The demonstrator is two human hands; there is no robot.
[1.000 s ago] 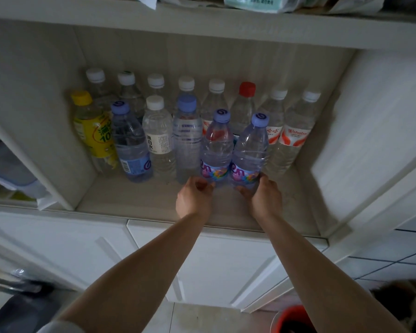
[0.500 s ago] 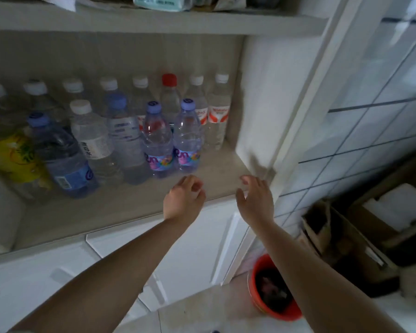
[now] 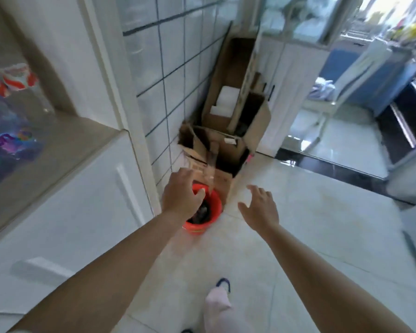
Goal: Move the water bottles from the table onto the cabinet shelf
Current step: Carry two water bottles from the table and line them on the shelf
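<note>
Two empty hands, left hand (image 3: 181, 192) and right hand (image 3: 259, 207), fingers loosely spread, reach over the floor; bottles (image 3: 7, 111) stand shelved far left, no bench visible.

Glossy tile floor (image 3: 298, 236), glazed wall tiles (image 3: 173, 68), brown cardboard boxes (image 3: 226, 150), red plastic bucket (image 3: 211, 207).

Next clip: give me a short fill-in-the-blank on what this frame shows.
1. Both the left hand and the right hand hold ____.
2. The bucket on the floor is ____ in colour.
3. The boxes in the corner are made of ____.

Missing words: nothing; red; cardboard
</note>
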